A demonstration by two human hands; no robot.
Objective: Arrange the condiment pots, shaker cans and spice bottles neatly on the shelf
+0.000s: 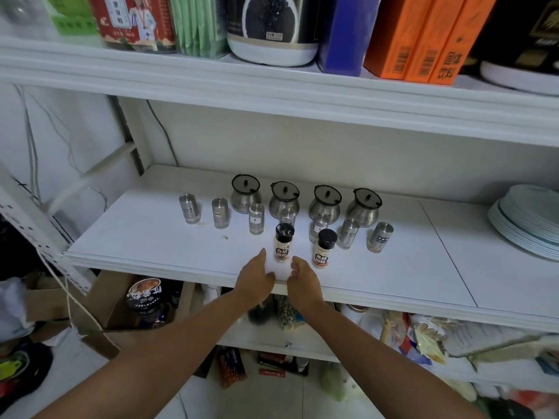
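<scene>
The white shelf (151, 237) spreads out beyond and to both sides of the hands, which sit at its front edge near the middle. An upper shelf (211, 77) runs high above the hands, and on it orange boxes (423, 40) stand up and to the right of them. Far to the right of the hands, on the same board as the seasoning things, lies a stack of pale plates (526, 225). Farthest from the hands, at the back, four metal pots (284, 201) with dark lids stand in a row, each apart from its neighbour. Between that row and the hands stand seven small shaker cans (256, 218), all upright: two off to the left beyond the left hand, the others in a loose line that slopes nearer toward the right. Closest to the hands are two spice bottles with black caps and orange labels. The left spice bottle (282, 241) stands upright just beyond the gap between the two hands, with no clear contact from either one. The right spice bottle (325, 247) stands upright just beyond and to the right of the right hand. The left hand (255, 273) lies on the shelf edge with its fingers stretched forward, gripping nothing. The right hand (302, 276) sits just beside it, fingers loosely curled inward, with nothing seen in its hold.
</scene>
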